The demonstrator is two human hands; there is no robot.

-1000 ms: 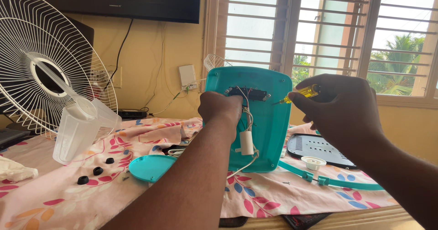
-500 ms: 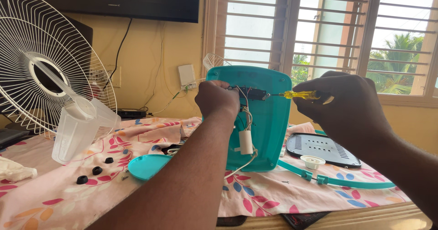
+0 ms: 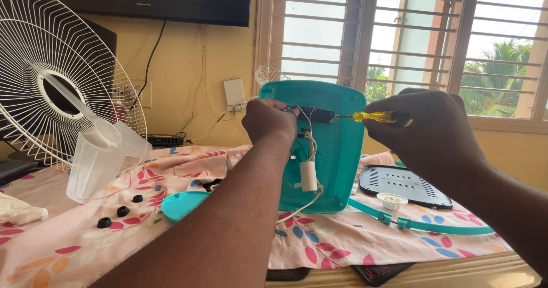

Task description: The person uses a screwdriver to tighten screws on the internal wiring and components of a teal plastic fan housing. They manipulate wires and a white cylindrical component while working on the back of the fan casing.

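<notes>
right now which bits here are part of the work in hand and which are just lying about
In use: teal housing, yellow-handled screwdriver, left hand, right hand.

Lying about: white fan guard, black rubber feet, grey vented plate, teal ring.

Screwdriver handle point(image 3: 374, 117) mostly hidden in right hand point(image 3: 425, 131); fan grille point(image 3: 51, 77) cut off left.

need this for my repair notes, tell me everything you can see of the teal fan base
The teal fan base looks like smooth plastic. It stands on edge on the floral cloth, open underside toward the camera, showing wires and a white cylindrical part. The left hand grips its top edge; the right hand points a yellow-handled screwdriver at it.
</notes>
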